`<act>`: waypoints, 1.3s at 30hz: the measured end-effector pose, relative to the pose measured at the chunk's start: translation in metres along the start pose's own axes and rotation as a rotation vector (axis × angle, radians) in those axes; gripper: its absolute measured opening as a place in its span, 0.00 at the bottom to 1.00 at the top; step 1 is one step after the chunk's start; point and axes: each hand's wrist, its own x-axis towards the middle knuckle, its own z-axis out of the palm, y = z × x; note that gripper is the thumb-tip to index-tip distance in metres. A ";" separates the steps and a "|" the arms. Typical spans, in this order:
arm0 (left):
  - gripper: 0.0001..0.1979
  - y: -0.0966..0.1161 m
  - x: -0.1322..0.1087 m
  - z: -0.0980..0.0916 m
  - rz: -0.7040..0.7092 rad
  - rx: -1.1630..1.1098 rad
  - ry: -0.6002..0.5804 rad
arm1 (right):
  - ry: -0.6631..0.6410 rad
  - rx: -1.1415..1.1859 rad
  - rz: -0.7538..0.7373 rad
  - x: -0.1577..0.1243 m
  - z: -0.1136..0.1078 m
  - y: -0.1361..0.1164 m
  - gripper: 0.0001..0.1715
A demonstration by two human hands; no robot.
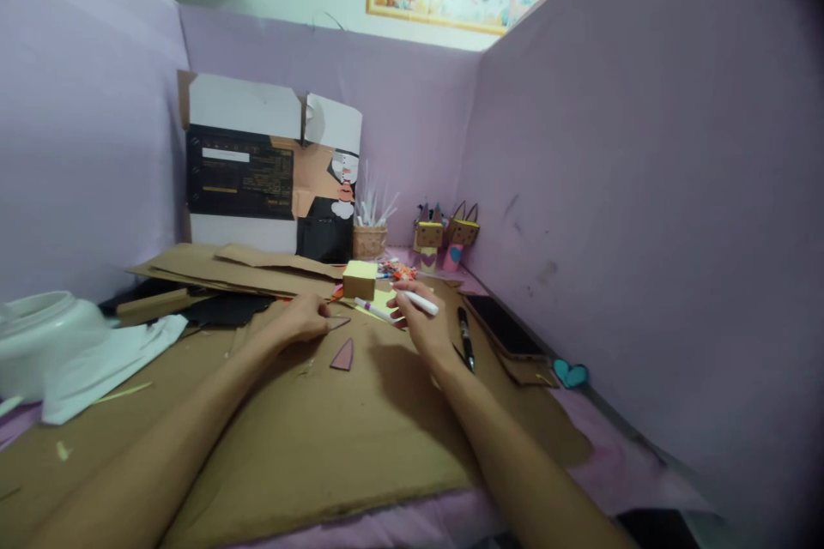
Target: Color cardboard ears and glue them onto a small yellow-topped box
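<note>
My left hand (307, 317) rests on a large cardboard sheet (309, 446), fingers closed, pinching a small purple triangle of paper (337, 323). A second purple triangle (343, 355) lies just in front of it. My right hand (418, 322) is closed around a white marker (418, 302), held over a yellow paper (381, 304). Another white pen with a purple band (373, 310) lies between the hands. A small cardboard cube (359, 279) stands just beyond.
A black marker (465, 338) and a dark phone (505, 326) lie right of my right hand. Cardboard figures (444, 236), a basket of sticks (370, 236) and a printed box (270, 180) stand at the back. White plastic (57, 347) sits left. Purple walls enclose the desk.
</note>
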 end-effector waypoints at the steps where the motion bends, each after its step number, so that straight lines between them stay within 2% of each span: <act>1: 0.04 0.002 -0.001 0.001 0.014 0.037 -0.001 | -0.003 0.001 0.004 0.000 0.000 0.000 0.13; 3: 0.05 0.005 -0.003 0.001 0.024 0.102 0.028 | -0.006 0.004 0.014 0.000 0.001 0.000 0.12; 6: 0.06 0.008 -0.005 -0.002 -0.019 0.116 0.144 | -0.007 0.010 0.020 -0.001 0.003 0.000 0.12; 8: 0.04 0.011 -0.007 -0.003 -0.034 -0.040 0.218 | 0.001 0.019 0.014 0.000 0.003 0.000 0.12; 9: 0.03 0.014 -0.010 -0.002 -0.039 -0.195 0.222 | 0.013 0.026 0.013 0.000 0.002 0.000 0.12; 11: 0.03 0.023 -0.018 0.005 -0.050 -0.609 0.113 | 0.034 0.035 0.015 0.001 0.002 -0.001 0.12; 13: 0.05 0.034 -0.032 0.019 -0.079 -0.994 -0.145 | 0.044 0.027 0.013 0.001 0.001 -0.001 0.12; 14: 0.06 0.039 -0.039 0.028 -0.104 -1.068 -0.263 | 0.044 0.018 0.009 0.001 0.001 -0.001 0.12; 15: 0.07 0.043 -0.045 0.037 -0.102 -1.113 -0.300 | 0.041 0.009 0.004 0.000 0.001 -0.001 0.12; 17: 0.08 0.047 -0.054 0.050 -0.102 -1.155 -0.258 | 0.040 -0.007 -0.001 0.000 0.001 -0.001 0.12; 19: 0.08 0.044 -0.055 0.056 -0.129 -1.158 -0.178 | 0.040 -0.017 0.000 -0.001 0.001 -0.001 0.13; 22: 0.08 0.032 -0.047 0.048 -0.191 -1.117 -0.061 | 0.031 -0.023 0.006 -0.003 0.001 -0.001 0.13; 26: 0.07 0.021 -0.042 0.030 -0.177 -1.073 0.037 | 0.014 -0.017 0.009 -0.007 0.005 -0.003 0.12; 29: 0.08 0.024 -0.050 0.029 -0.167 -1.091 0.022 | -0.019 0.044 0.067 -0.014 0.009 -0.007 0.12; 35: 0.11 0.028 -0.063 0.054 -0.086 -1.181 -0.030 | -0.115 0.101 0.206 -0.025 0.012 -0.014 0.13; 39: 0.11 0.023 -0.064 0.058 -0.068 -1.123 -0.025 | -0.168 0.115 0.230 -0.025 0.011 -0.013 0.13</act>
